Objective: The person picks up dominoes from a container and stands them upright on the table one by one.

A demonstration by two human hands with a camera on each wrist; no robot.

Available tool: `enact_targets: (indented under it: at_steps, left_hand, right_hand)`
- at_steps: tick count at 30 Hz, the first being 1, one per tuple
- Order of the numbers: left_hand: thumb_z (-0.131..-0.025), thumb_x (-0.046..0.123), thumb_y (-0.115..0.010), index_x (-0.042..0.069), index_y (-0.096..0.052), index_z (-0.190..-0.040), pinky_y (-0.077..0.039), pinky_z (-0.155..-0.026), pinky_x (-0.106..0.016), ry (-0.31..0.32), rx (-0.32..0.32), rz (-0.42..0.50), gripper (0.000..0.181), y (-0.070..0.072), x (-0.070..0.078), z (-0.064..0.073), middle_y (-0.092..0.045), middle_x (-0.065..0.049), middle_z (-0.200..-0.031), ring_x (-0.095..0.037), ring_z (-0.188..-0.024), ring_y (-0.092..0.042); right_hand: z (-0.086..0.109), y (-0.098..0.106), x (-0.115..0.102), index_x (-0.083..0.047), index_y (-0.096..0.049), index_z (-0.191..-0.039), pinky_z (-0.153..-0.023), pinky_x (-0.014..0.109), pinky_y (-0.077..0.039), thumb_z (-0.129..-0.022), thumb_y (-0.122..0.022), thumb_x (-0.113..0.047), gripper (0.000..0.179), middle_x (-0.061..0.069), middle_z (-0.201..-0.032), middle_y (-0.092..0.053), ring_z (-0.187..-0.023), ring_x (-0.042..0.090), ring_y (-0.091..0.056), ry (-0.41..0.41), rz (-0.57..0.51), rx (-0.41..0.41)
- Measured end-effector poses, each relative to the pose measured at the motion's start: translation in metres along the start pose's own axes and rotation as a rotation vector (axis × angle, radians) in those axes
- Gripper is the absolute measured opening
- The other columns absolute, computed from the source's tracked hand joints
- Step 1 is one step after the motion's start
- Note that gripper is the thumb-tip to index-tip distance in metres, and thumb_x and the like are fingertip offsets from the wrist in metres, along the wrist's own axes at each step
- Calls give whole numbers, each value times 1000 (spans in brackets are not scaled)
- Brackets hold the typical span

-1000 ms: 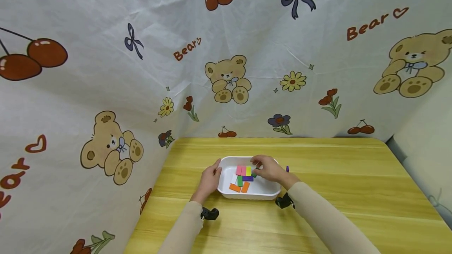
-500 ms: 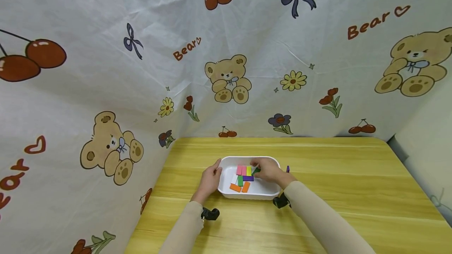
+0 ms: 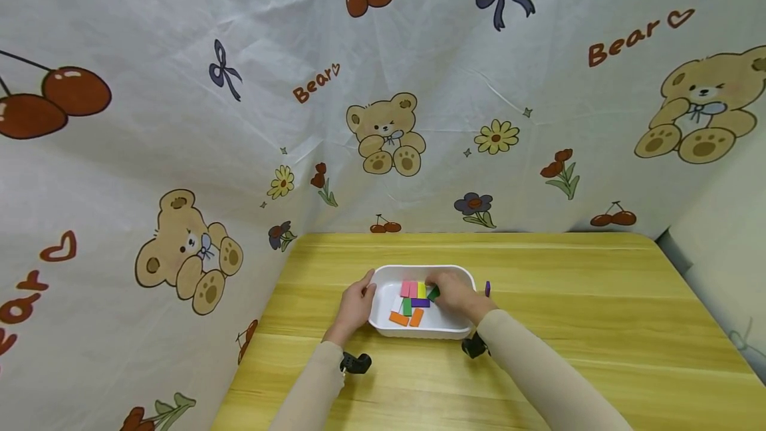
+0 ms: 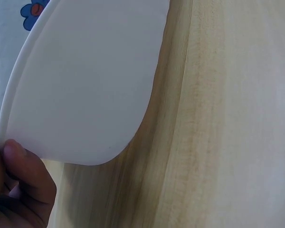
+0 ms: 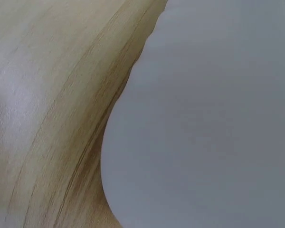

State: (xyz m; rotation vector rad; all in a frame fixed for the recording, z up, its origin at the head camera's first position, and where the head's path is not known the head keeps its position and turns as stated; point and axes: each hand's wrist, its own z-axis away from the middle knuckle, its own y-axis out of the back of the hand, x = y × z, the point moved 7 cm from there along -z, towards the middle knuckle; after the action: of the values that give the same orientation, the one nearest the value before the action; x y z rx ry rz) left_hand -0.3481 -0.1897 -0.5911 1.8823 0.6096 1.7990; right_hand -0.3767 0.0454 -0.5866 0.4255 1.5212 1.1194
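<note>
Yellow wood grain runs across the table (image 3: 598, 311) in the head view. White cloth (image 3: 443, 52) hangs behind it and along its left, printed with teddy bears, cherries, bows, flowers and the word "Bear"; a plain pale surface (image 3: 727, 251) stands at the far right. On the table sits a white tray (image 3: 422, 334). Inside, two pink blocks (image 3: 409, 289) lie side by side with a yellow block (image 3: 421, 290) next to them. Nearer the person are a purple block (image 3: 420, 302), a green block (image 3: 407, 306), a white block (image 3: 396, 304) and two orange blocks (image 3: 399, 318). The left hand (image 3: 355, 308) grips the tray's left end. The right hand (image 3: 457, 291) reaches into the tray's right part, fingers curled, pinching a second green block (image 3: 433, 294) just beside the yellow one. Another purple piece (image 3: 487, 288) is on the table just right of the tray.

From the left wrist, the tray's outer wall fills the upper left, its rim held between the left hand's bent digits; a blue flower (image 4: 33, 14) shows on the cloth beyond.

From the right wrist, only the tray's smooth outer wall and the table's pale grain appear; that hand is out of frame.
</note>
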Motion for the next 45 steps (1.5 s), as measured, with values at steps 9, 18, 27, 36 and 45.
enact_targets:
  at_steps: [9, 18, 27, 36, 45]
  left_hand:
    - [-111, 23, -49, 12, -45, -157, -47, -62, -27, -7, -3, 5, 48, -1, 1, 1, -58, -8, -87, -17, -75, -51]
    - [-111, 24, -48, 11, -45, -157, -51, -67, -27, -3, -5, 16, 48, -1, 1, 3, -66, -12, -100, -17, -83, -56]
    - [-111, 23, -48, 11, -46, -157, -53, -67, -27, -6, 0, 15, 47, -1, 3, 3, -66, -13, -100, -17, -84, -56]
    - [-110, 21, -49, 12, -46, -156, -53, -70, -26, -3, 8, 9, 47, -1, 3, 3, -69, -15, -109, -17, -87, -58]
    - [-110, 21, -50, 11, -47, -155, -55, -77, -29, -12, 14, 2, 47, 1, 5, 3, -70, -18, -121, -20, -95, -61]
  right_hand:
    - [1, -3, 0, -4, -73, -118, -107, 49, -51, -87, -77, 0, 31, 10, -115, -71, -105, 24, -61, -14, 36, 2]
    - [5, -5, -4, -4, -75, -106, -102, 45, -53, -86, -82, -6, 21, 7, -102, -71, -97, 22, -61, 9, 42, -12]
    - [3, -6, -2, -5, -76, -98, -98, 45, -54, -87, -81, -6, 13, 6, -96, -71, -91, 20, -59, 16, 53, -19]
    - [4, -6, -4, -4, -75, -99, -97, 46, -54, -88, -80, -6, 12, 7, -95, -71, -91, 20, -61, 51, 74, -21]
    - [4, 0, -7, -3, -73, -101, -99, 46, -54, -92, -76, -7, 10, 7, -100, -66, -93, 21, -59, 90, 73, 17]
